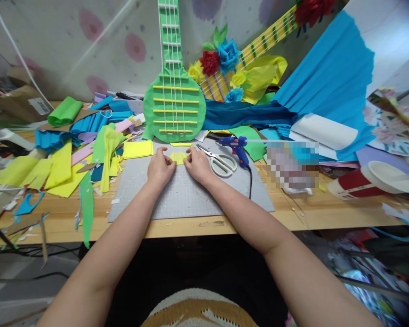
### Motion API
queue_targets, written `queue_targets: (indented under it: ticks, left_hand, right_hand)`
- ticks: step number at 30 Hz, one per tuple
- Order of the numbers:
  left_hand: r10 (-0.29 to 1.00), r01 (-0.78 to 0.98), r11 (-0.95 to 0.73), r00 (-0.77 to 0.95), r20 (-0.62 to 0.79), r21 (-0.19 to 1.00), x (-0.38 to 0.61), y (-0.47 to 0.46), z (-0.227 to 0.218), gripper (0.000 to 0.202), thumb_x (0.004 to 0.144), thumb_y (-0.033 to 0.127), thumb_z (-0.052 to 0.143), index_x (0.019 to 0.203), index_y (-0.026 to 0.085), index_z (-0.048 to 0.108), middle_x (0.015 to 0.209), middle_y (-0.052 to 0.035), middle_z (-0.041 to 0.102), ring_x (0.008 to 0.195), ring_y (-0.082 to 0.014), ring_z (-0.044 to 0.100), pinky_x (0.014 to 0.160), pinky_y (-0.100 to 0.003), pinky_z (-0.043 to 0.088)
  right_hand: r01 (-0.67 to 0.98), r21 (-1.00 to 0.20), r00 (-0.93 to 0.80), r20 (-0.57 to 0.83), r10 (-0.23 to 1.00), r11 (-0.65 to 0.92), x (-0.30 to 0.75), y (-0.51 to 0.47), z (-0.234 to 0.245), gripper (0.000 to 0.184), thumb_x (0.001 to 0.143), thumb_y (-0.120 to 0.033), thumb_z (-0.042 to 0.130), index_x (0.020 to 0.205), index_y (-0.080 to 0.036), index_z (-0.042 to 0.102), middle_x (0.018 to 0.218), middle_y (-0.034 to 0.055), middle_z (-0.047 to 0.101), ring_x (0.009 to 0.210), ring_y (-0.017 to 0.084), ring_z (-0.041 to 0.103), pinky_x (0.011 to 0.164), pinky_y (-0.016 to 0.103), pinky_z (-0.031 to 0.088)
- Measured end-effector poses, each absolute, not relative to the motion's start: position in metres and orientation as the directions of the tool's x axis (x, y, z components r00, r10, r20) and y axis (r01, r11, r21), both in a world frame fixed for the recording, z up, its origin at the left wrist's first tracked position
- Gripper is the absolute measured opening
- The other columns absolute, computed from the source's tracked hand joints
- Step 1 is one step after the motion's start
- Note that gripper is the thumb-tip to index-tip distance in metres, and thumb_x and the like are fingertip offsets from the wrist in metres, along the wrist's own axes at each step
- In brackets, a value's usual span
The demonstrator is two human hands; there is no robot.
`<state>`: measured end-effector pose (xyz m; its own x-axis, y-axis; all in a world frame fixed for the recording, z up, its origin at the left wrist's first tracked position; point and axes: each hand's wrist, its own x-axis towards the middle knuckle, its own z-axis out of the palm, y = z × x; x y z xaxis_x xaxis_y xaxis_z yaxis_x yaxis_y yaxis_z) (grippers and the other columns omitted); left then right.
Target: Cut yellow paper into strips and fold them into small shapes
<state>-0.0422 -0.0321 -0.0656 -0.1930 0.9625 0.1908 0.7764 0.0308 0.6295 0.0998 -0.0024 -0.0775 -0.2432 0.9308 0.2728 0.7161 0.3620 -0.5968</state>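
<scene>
Between my hands, over the grey cutting mat (177,195), is a small piece of yellow crepe paper (179,157). My left hand (160,168) pinches its left edge, and my right hand (198,164) pinches its right edge. Just beyond lies a thin yellow strip (181,145). Scissors (221,164) with pale handles rest right of my right hand, beside a blue glue gun (236,147). A folded yellow paper piece (138,149) lies left of my left hand. Behind stands a green paper-covered stringed instrument (175,106) with yellow bars and white strings.
Crepe paper scraps (61,168) in yellow, green and blue crowd the left side. A yellow instrument (267,38) with paper flowers leans at the back right, near a large blue crepe sheet (330,68). A red and white cup (371,179) lies toward the right.
</scene>
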Motion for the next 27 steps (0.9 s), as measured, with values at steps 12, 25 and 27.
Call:
queue_targets:
  ticks: [12, 25, 27]
  left_hand:
    - [0.962, 0.852, 0.042, -0.175, 0.209, 0.521, -0.0394, -0.0331, -0.0635, 0.018, 0.073, 0.023, 0.058, 0.089, 0.023, 0.05, 0.079, -0.0017, 0.064, 0.092, -0.0224, 0.054, 0.077, -0.034, 0.042]
    - [0.972, 0.939, -0.07, -0.011, 0.235, 0.335, -0.0394, -0.031, -0.0642, 0.016, 0.079, 0.023, 0.05, 0.083, 0.022, 0.065, 0.083, -0.0086, 0.058, 0.092, -0.0261, 0.047, 0.084, -0.037, 0.037]
    - [0.97, 0.943, -0.081, -0.001, 0.244, 0.323, -0.0393, -0.0305, -0.0645, 0.019, 0.079, 0.023, 0.05, 0.085, 0.023, 0.068, 0.084, -0.0094, 0.057, 0.093, -0.0265, 0.046, 0.085, -0.038, 0.037]
  right_hand:
    - [0.784, -0.489, -0.285, 0.264, 0.922, 0.382, 0.0983, -0.0016, -0.0778, 0.011, 0.081, -0.016, 0.046, 0.09, -0.017, 0.052, 0.085, 0.0074, 0.062, 0.087, 0.022, 0.049, 0.085, 0.036, 0.035]
    - [0.798, -0.437, -0.3, 0.31, 0.902, 0.416, 0.0972, -0.0031, -0.0809, 0.014, 0.082, -0.015, 0.045, 0.093, -0.018, 0.053, 0.088, 0.0081, 0.06, 0.089, 0.024, 0.046, 0.083, 0.037, 0.036]
    - [0.805, -0.421, -0.304, 0.314, 0.9, 0.418, 0.0965, -0.0045, -0.0802, 0.017, 0.082, -0.015, 0.045, 0.096, -0.017, 0.053, 0.091, 0.0088, 0.06, 0.091, 0.025, 0.045, 0.083, 0.037, 0.036]
